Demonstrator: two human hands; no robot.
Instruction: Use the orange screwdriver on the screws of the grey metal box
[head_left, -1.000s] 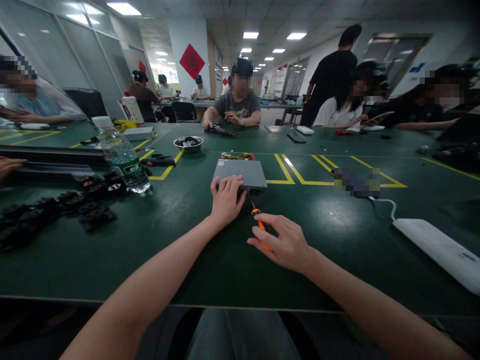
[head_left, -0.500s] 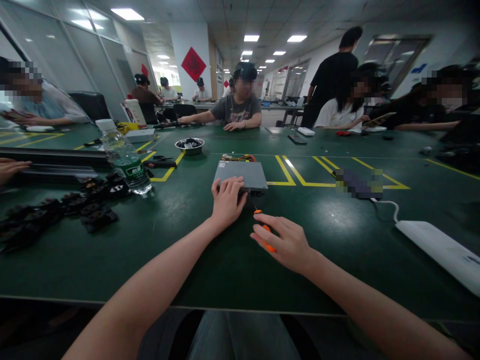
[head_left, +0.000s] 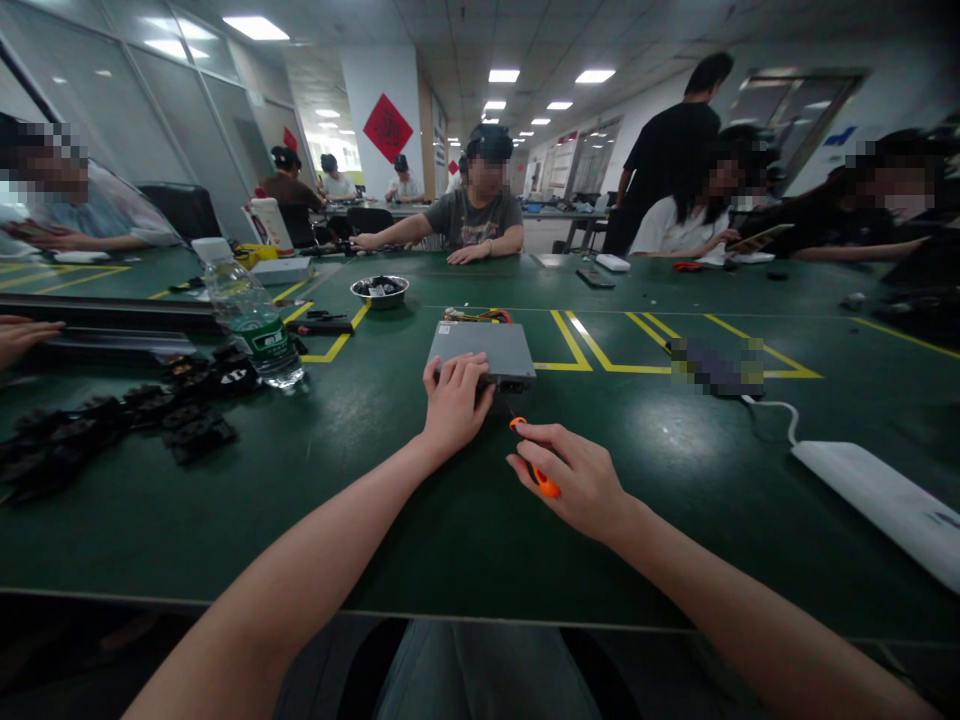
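Observation:
A grey metal power supply unit (head_left: pixel 491 345) lies flat on the green table, its socket side facing me and a bundle of coloured wires at its far edge. My left hand (head_left: pixel 456 400) grips its near left part, fingers on top and thumb at the front face. In my right hand (head_left: pixel 574 475) is a screwdriver (head_left: pixel 548 486) with an orange and black handle, held between thumb and fingers. Its thin shaft points at the front face below the socket; whether the tip touches a screw is too small to tell.
Left of me stand a water bottle (head_left: pixel 259 335) and a pile of black parts (head_left: pixel 195 425). Beyond is a metal bowl (head_left: pixel 380 291) of small parts. On the right lie a blurred phone-like thing (head_left: pixel 716 368) and a white power bank (head_left: pixel 877 500). A person (head_left: pixel 484 215) sits opposite.
My right hand and the screwdriver have shifted slightly, with the handle a little further right. The left hand and the power supply unit stay put.

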